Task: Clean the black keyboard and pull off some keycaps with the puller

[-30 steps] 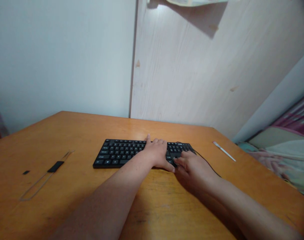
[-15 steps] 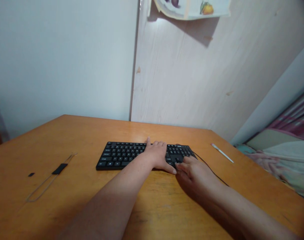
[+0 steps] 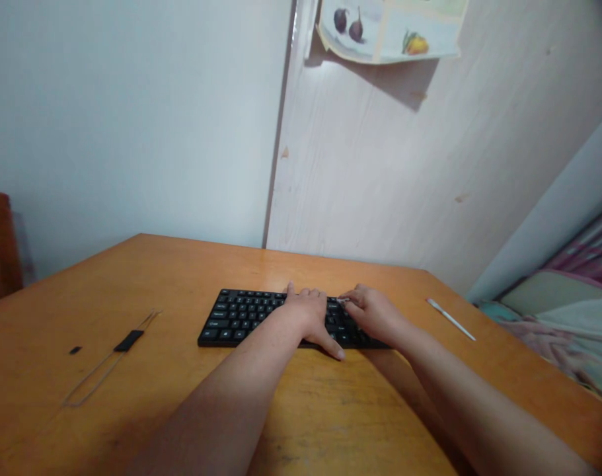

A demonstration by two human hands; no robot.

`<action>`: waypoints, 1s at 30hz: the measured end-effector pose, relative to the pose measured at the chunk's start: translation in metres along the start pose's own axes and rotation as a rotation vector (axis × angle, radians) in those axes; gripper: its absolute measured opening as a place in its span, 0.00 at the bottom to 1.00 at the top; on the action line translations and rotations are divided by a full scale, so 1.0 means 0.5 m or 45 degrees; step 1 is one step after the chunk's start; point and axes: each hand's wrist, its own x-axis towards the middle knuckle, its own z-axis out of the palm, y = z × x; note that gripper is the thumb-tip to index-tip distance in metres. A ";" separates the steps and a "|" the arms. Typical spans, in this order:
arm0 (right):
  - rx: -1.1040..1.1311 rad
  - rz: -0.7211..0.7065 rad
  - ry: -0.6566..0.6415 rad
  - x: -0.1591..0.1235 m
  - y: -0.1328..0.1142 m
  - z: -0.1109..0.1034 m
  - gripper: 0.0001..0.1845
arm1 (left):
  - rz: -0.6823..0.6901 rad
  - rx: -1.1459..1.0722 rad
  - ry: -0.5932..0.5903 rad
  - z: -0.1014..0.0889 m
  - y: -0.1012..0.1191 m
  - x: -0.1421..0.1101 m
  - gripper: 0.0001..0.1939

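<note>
A black keyboard lies on the orange wooden table. My left hand rests flat across its middle, fingers stretched over the keys and thumb pointing toward me at the front edge. My right hand sits on the right part of the keyboard, its fingertips pinched together just beside my left fingers. A small pale speck shows at the pinch, too small to name.
A thin wire loop with a black piece and a tiny black bit lie to the left. A white stick lies near the table's right edge. Beyond are a wall poster, bedding and a brown seat.
My right hand has moved from the keyboard's front right corner up onto the keys, next to my left fingers. The left hand stays put. The view has tilted up slightly.
</note>
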 end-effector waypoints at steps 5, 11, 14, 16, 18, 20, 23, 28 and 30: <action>-0.110 0.045 -0.065 0.044 -0.015 0.018 0.17 | -0.004 0.004 0.010 0.000 0.005 0.002 0.63; -0.227 0.015 -0.121 0.039 -0.022 0.020 0.15 | -0.005 0.011 0.002 -0.006 0.008 0.000 0.62; -0.276 -0.005 -0.137 0.025 -0.026 0.015 0.14 | -0.007 0.019 0.004 -0.006 0.008 0.002 0.62; -0.269 -0.004 -0.161 0.015 -0.030 0.010 0.14 | -0.011 0.018 0.006 -0.005 0.007 0.002 0.62; -0.240 -0.006 -0.183 0.005 -0.033 0.005 0.14 | -0.010 0.016 0.006 -0.005 0.007 0.002 0.62; -0.206 -0.016 -0.205 -0.005 -0.035 0.000 0.14 | -0.002 0.016 0.000 -0.005 0.007 0.001 0.61; -0.180 -0.030 -0.235 -0.018 -0.035 -0.004 0.16 | 0.005 0.027 -0.017 -0.007 0.008 0.000 0.60; -0.176 -0.046 -0.241 -0.042 -0.034 -0.005 0.16 | 0.006 0.027 -0.009 -0.005 0.007 0.002 0.56; -0.169 -0.064 -0.235 -0.053 -0.039 -0.005 0.15 | 0.009 0.020 -0.002 -0.004 0.006 0.003 0.56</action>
